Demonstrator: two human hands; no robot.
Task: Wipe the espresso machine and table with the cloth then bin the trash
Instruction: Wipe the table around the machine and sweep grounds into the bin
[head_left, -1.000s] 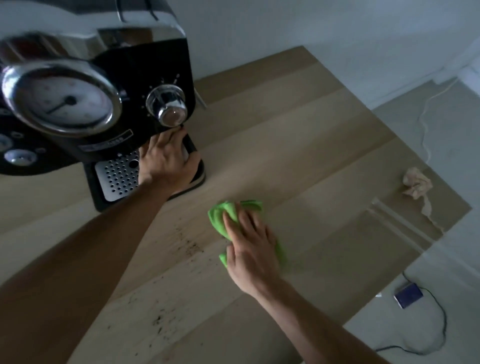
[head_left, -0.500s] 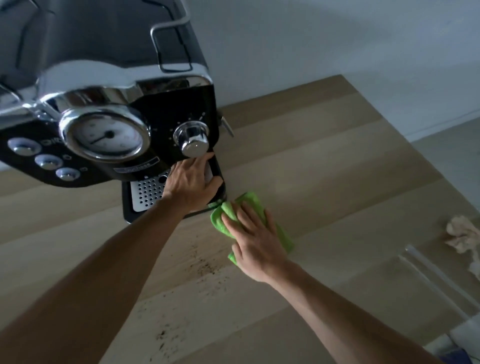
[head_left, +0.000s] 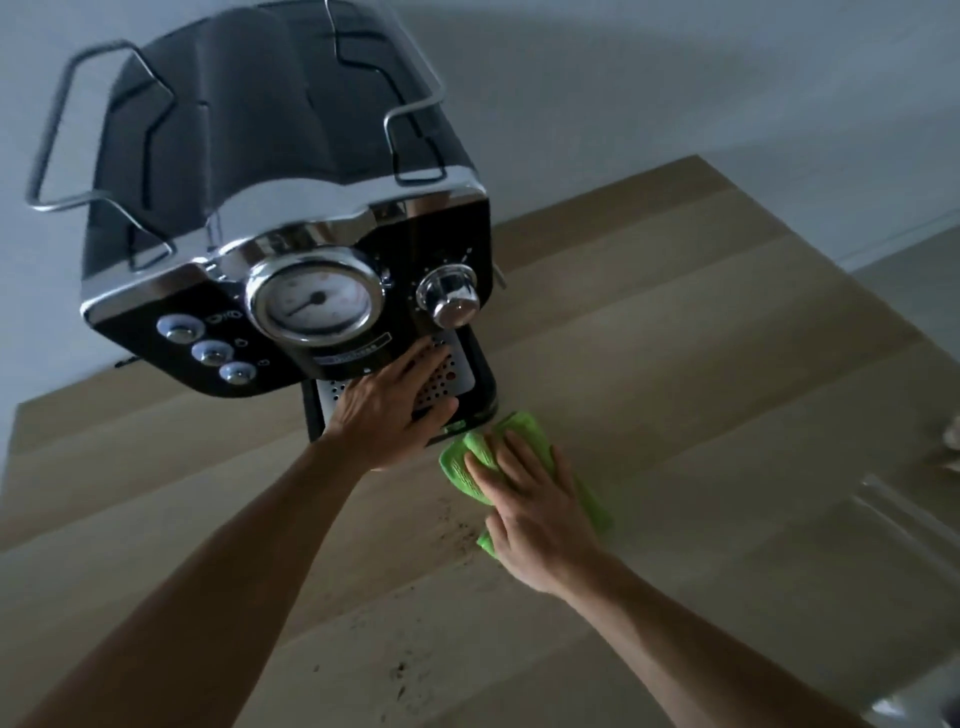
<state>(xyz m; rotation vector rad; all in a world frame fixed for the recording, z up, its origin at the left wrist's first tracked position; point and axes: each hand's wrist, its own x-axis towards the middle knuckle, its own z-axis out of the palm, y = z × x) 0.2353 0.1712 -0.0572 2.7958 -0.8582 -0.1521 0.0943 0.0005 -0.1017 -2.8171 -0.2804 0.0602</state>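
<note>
A black and chrome espresso machine (head_left: 291, 249) stands at the back left of the wooden table (head_left: 701, 364). My left hand (head_left: 392, 410) lies flat on its perforated drip tray (head_left: 452, 374), gripping the tray's front edge. My right hand (head_left: 535, 509) presses a green cloth (head_left: 467, 457) flat on the table, right beside the machine's front right corner. Dark coffee grounds (head_left: 457, 525) are scattered on the wood just left of the cloth, and more grounds (head_left: 400, 670) lie nearer to me. A scrap of crumpled paper (head_left: 953, 431) shows at the right edge.
A clear plastic wrapper (head_left: 893, 509) lies on the table at the right. The pale wall (head_left: 675, 78) rises behind the machine. The table's right edge borders grey floor (head_left: 914, 275).
My right hand slid the cloth away from me and left, up against the machine's base. The view tilted up, showing the machine's top. My left hand stayed on the drip tray.
</note>
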